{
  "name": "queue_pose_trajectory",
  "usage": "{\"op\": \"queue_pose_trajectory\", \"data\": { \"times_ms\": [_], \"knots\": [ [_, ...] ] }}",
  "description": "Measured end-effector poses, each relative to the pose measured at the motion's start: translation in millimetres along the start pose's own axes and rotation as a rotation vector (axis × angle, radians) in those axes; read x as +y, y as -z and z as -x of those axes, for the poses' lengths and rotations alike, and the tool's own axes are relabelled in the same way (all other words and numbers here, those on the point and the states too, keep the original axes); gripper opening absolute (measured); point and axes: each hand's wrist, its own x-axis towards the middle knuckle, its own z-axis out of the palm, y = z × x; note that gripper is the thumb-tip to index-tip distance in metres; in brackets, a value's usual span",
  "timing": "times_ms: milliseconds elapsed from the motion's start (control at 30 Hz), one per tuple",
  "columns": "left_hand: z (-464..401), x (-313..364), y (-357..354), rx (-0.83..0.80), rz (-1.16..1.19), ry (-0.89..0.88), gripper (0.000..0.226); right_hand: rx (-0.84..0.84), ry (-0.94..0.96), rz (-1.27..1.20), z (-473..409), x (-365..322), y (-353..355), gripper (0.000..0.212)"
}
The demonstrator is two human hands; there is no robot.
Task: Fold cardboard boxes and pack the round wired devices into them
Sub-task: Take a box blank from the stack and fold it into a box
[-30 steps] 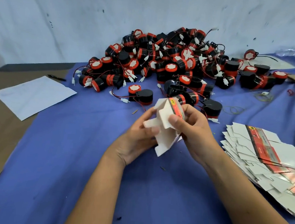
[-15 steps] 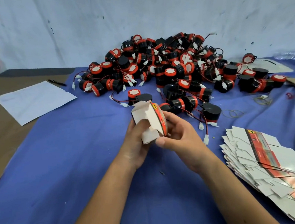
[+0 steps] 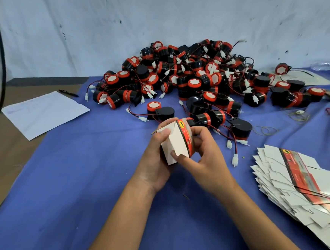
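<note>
Box: small white cardboard box with a red stripe is being held above the blue cloth.
Left hand: is being curled round the box from below.
Right hand: is being pinched onto its striped side.

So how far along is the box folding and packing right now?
Done: no packed box shows. In hand: the left hand and right hand grip one white box, folded into shape; whether anything is inside cannot be told. Left: the stack of flat boxes on the right and the big pile of round wired devices behind.
</note>
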Motion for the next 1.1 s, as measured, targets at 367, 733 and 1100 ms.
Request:
{"op": "queue_pose_trajectory", "data": {
  "times_ms": [367, 733, 1100],
  "knots": [
    [3.6, -13.2, -21.9, 0.142, -0.082, -0.115, 0.07, -0.014, 0.035, 0.012, 0.9, 5.8, -6.0, 0.049],
    [-3.3, -27.7, -29.6, 0.398, -0.047, -0.193, 0.033, 0.064, 0.061, 0.232, 4.8, 3.8, -20.7, 0.053],
    [-3.4, -8.5, -5.9, 0.176, -0.616, -0.47, 0.036, -0.01, -0.165, -0.32, -3.1, -6.3, -2.9, 0.05]
  ]
}}
